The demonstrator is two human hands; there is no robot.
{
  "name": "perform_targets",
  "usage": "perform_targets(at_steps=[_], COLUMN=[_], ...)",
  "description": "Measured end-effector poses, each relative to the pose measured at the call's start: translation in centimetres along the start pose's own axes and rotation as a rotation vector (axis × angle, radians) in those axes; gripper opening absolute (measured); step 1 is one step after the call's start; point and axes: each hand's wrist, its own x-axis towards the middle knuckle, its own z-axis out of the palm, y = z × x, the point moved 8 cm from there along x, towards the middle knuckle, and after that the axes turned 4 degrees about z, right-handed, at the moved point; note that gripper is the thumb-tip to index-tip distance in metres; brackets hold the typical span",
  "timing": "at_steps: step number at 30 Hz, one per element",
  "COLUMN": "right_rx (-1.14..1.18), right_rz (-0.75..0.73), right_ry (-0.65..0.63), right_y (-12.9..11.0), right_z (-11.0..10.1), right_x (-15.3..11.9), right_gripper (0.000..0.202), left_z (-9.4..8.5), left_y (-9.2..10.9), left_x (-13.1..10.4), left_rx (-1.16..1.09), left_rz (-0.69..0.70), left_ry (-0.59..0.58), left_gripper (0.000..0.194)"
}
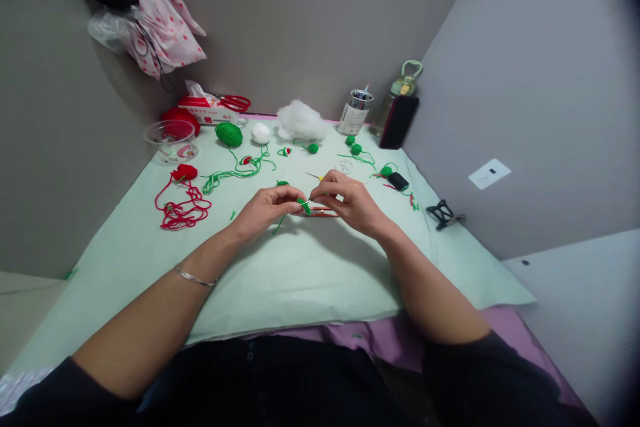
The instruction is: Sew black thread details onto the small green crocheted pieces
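Over the middle of the table, my left hand (277, 203) pinches a small green crochet piece (305, 206) between thumb and fingers. A green yarn tail (279, 224) hangs below it. My right hand (345, 197) is closed on a thin pale tool, seemingly a crochet hook (308, 201), whose tip meets the green piece. Its grip is hidden by the fingers. Under my hands lies a red-edged object (323, 212), partly covered. Just behind the right hand shows a thin tool with a yellow part (315, 177).
Red yarn (184, 210) lies tangled at left, near a clear tub (173, 142). Along the back are a tissue box (207, 111), red scissors (235, 103), green yarn ball (229, 134), white stuffing (300, 121), pen can (355, 113) and phone (399, 122). A black claw clip (444, 215) sits right.
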Motion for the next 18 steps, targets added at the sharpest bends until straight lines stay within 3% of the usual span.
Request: perform_targets(at_steps=[7, 11, 18], right_rx=[0.062, 0.236, 0.171], right_rz=[0.077, 0.147, 0.049], right_ry=[0.07, 0.07, 0.042], right_y=[0.8, 1.2, -0.2], right_z=[0.2, 1.1, 2.4], right_x=[0.1, 0.0, -0.2], right_gripper=[0.006, 0.007, 0.013], left_z=[0.4, 0.3, 0.2], left_y=[0.0, -0.5, -1.0], left_x=[0.0, 0.1, 0.3], left_rx=[-0.104, -0.136, -0.151], left_rz=[-0.004, -0.003, 0.007], left_ry=[-0.019, -0.005, 0.015], left_gripper=[0.022, 0.024, 0.028])
